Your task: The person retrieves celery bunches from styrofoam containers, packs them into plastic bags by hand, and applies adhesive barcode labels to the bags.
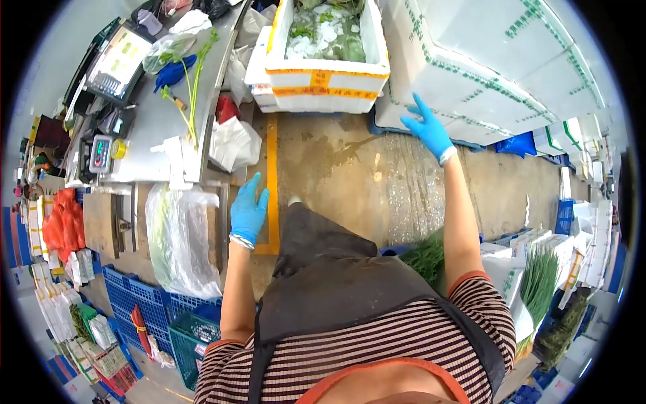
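Both of my hands wear blue gloves and hold nothing. My left hand [249, 210] hangs over the floor beside the metal table, its fingers apart. A white plastic bag [233, 144] hangs at the table's edge just beyond it. Farther right, my right hand [428, 130] reaches forward with its fingers spread, near the stacked white foam boxes [431, 81]. Whether it touches them I cannot tell; a gap seems to show. Ahead, between my hands, stands an open foam box [328, 82] with orange tape, containing ice and greens.
On the metal table [151, 128] are a monitor [119, 64], a scale [100, 154], green stalks [193, 101] and a blue glove [173, 73]. Clear plastic sheeting [182, 236] hangs at its near end. Blue pallets [134, 296] and a green crate [188, 343] lie left; bundled greens [540, 279] lie right.
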Demonstrator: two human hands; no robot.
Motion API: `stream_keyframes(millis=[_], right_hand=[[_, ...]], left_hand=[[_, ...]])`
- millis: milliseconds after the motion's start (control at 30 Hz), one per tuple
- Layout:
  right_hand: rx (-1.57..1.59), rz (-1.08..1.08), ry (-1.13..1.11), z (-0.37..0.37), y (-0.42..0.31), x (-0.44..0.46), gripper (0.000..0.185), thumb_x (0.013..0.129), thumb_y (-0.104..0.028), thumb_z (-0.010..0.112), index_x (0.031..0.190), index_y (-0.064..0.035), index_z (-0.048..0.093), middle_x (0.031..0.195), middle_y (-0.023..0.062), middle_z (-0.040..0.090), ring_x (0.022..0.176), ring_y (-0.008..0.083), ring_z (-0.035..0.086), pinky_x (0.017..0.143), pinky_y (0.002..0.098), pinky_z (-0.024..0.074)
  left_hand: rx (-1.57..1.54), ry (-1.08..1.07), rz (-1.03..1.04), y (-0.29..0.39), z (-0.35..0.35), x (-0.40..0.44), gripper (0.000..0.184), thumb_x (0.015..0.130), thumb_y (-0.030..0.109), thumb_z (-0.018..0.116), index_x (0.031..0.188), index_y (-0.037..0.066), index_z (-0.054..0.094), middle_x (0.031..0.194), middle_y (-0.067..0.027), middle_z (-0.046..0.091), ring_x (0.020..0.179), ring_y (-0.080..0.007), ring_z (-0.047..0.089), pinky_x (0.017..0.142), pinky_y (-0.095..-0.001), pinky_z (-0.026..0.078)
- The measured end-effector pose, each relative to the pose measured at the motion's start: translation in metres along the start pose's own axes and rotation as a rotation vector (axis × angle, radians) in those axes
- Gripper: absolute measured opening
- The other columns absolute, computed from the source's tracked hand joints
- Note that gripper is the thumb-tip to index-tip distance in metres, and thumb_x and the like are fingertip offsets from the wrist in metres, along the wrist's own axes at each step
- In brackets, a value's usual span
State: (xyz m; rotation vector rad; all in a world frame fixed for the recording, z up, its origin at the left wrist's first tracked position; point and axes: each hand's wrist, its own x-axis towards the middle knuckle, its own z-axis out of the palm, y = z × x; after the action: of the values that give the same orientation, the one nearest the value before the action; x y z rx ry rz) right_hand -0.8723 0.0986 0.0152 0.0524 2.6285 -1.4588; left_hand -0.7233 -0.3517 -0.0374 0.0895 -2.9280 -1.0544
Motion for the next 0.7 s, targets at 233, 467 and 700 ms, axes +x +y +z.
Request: stream_keyframes(millis=[233, 467, 700], right_hand=[[-0.196, -0.158, 0.080, 0.022, -0.070, 0.169, 0.103, 0.078, -0.045, 0.076, 0.154, -0.0102, 0.016, 0.146, 0.0164, 0.044, 0.110, 0.0272, 0.062, 0.101, 0.0369, 0.0436], [-0.037, 0.157, -0.127, 0.057, -0.052, 0.274, 0.079, 0.081, -0.033, 0.073, 0.148, -0.0155, 0.035, 0.135, 0.0165, 0.055, 0.078, 0.0218, 0.069, 0.077, 0.0348, 0.0541], [-0.297, 0.046, 0.009, 0.068, -0.020, 0.259, 0.017, 0.084, -0.007, 0.058, 0.099, -0.0018, 0.064, 0.094, 0.0158, 0.065, 0.083, 0.0236, 0.067, 0.076, 0.0331, 0.0519]], left_hand=[[-0.173, 0.034, 0.324, 0.035, -0.017, 0.228, 0.039, 0.091, 0.018, 0.063, 0.128, 0.005, 0.056, 0.123, -0.0190, 0.060, 0.112, -0.0340, 0.058, 0.094, -0.0388, 0.047], [0.087, -0.134, 0.483, 0.042, 0.011, 0.437, 0.039, 0.088, 0.010, 0.057, 0.126, 0.005, 0.057, 0.127, -0.0215, 0.056, 0.112, -0.0370, 0.056, 0.096, -0.0422, 0.046], [0.352, -0.978, 0.633, 0.043, 0.104, 0.524, 0.084, 0.076, 0.006, 0.066, 0.150, 0.013, 0.026, 0.146, -0.0234, 0.038, 0.116, -0.0404, 0.054, 0.099, -0.0426, 0.045]])
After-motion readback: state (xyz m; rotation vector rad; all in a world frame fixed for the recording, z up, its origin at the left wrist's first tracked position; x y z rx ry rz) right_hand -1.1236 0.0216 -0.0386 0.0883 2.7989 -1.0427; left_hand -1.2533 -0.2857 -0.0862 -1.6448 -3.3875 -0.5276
